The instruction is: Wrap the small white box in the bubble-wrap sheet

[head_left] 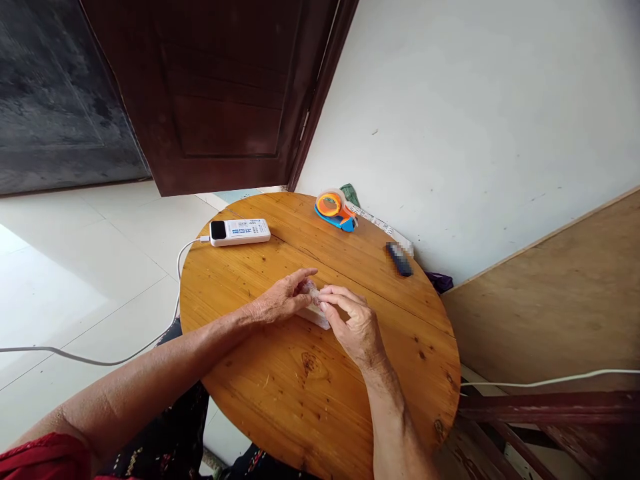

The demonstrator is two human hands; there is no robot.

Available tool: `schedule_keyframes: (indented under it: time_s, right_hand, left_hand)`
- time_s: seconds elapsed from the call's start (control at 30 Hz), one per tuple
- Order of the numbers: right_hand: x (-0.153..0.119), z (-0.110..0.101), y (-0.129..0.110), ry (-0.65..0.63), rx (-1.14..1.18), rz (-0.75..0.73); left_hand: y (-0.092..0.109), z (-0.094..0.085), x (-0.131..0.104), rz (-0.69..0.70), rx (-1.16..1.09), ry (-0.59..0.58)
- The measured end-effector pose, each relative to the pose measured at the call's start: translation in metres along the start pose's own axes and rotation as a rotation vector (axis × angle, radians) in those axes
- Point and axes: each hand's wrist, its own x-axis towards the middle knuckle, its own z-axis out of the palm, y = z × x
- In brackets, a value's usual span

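A small box-like packet (316, 316), pale and wrapped in clear film, lies near the middle of the round wooden table (300, 367). My left hand (286, 297) rests over its left end, thumb pressed on the top and index finger stretched out. At the packet's upper right side, my right hand (353, 320) has its thumb and fingertips pinched together on the film. Both hands partly cover the packet, so its far end is only partly visible.
A white power bank (240, 231) with a cable sits at the back left. An orange and blue tape dispenser (336, 212) stands at the back edge. A dark, blurred object (399, 259) lies at the right, beside a printed strip (385, 229).
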Motion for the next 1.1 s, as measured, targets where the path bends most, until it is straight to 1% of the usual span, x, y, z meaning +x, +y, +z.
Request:
schedule_keyframes:
  time_s: [0.27,0.43,0.57,0.67,0.77,0.83,0.9,0.97,1.0,1.1]
  right_hand:
    - [0.001,-0.009,-0.004,-0.045,-0.047,-0.062]
    - [0.001,-0.01,-0.008,-0.053,-0.027,-0.054]
    - [0.0,-0.012,-0.007,-0.038,0.043,-0.005]
    - [0.001,-0.016,-0.002,0.028,0.103,0.072]
    - [0.001,-0.019,0.007,0.096,0.09,0.186]
    - [0.0,-0.019,0.011,0.057,0.109,0.269]
    - [-0.001,-0.018,0.012,-0.056,0.164,0.323]
    - [-0.003,-0.016,0.01,-0.159,0.208,0.324]
    - [-0.004,-0.015,0.008,-0.189,0.218,0.311]
    - [-0.004,-0.011,0.005,-0.209,0.216,0.28]
  left_hand:
    - [0.008,0.0,-0.004,0.037,0.117,0.041]
    - [0.007,-0.001,-0.002,0.167,0.198,0.024]
    - [0.006,-0.002,-0.001,0.195,0.199,-0.008]
    - [0.007,-0.002,-0.001,0.207,0.212,-0.011]
    - [0.007,-0.002,-0.001,0.203,0.223,-0.008]
    - [0.006,-0.002,-0.001,0.192,0.223,-0.002]
    - [0.006,-0.002,-0.001,0.183,0.221,0.009]
    - [0.006,-0.002,-0.001,0.18,0.219,0.016]
    - [0.005,-0.002,-0.001,0.181,0.219,0.016]
    - [0.004,-0.002,-0.001,0.197,0.223,0.015]
